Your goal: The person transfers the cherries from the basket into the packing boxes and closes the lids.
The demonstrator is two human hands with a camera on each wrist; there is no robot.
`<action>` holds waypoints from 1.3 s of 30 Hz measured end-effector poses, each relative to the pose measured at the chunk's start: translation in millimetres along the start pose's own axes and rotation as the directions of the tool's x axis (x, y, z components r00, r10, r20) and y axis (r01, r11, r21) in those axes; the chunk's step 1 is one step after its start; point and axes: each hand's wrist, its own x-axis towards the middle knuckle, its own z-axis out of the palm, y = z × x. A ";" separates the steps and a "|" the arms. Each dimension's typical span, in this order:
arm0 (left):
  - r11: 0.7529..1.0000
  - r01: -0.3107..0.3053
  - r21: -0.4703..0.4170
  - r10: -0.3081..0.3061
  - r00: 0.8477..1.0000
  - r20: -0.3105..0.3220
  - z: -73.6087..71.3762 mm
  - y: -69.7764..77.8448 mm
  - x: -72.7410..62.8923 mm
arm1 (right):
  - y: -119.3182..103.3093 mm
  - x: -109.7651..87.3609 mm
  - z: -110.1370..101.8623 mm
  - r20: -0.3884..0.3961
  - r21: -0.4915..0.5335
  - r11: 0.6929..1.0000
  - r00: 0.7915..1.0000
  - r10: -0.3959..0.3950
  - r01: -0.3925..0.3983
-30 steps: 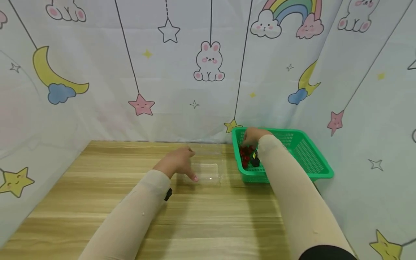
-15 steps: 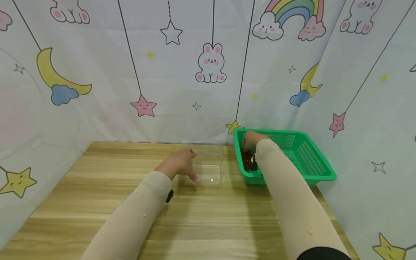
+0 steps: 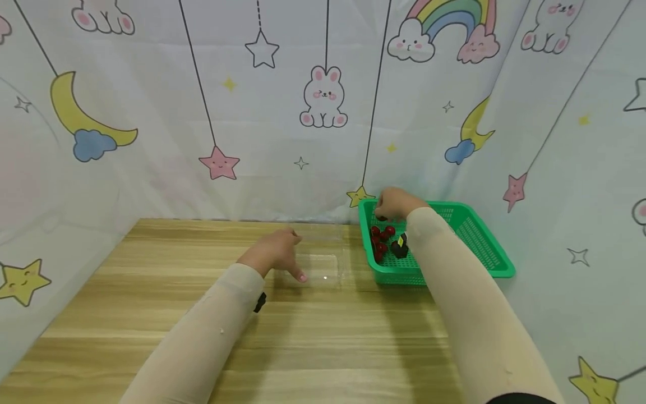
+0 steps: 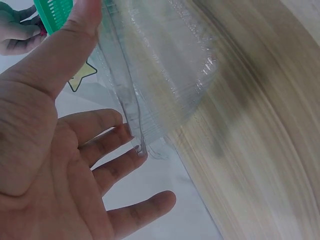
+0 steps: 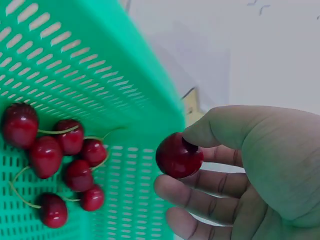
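Free lane: bare wood-grain table (image 3: pixel 328 348) between the left forearm (image 3: pixel 202 342) and right forearm (image 3: pixel 469 292), running up to the front edge of the clear plastic container (image 3: pixel 323 266). More free table left of the left forearm. Narrow free strip between container and green perforated plastic basket (image 3: pixel 398 276). Container's left side blocked: left hand (image 3: pixel 272 252) there, fingertips touching its edge. Basket's back-left corner blocked by right hand (image 3: pixel 398 203) pinching a dark red cherry (image 5: pixel 175 157); right forearm spans the front rim. Loose red cherries (image 5: pixel 46 157) obstruct the basket's left end. White cartoon-print curtain (image 3: pixel 277 123) bounds back and right, close behind the basket.
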 end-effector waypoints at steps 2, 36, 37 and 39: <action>1.000 -0.002 0.007 0.002 1.000 0.004 -0.1 0.0 -0.4 | -6.8 -3.6 -0.7 -0.021 -0.031 0.999 0.999 -0.024 0.023; 1.000 -0.016 0.013 0.016 0.999 0.030 0.2 -1.6 1.3 | -124.7 -5.5 133.3 0.096 -0.151 0.923 0.934 -0.344 0.355; 1.000 -0.015 0.011 0.015 1.000 0.027 -0.1 -1.5 1.1 | -125.3 -4.2 135.6 0.102 -0.144 0.926 0.936 -0.337 0.349; 1.000 -0.017 0.007 0.017 1.000 0.022 -0.6 -1.3 0.5 | -126.2 -2.1 139.3 0.114 -0.133 0.931 0.938 -0.328 0.341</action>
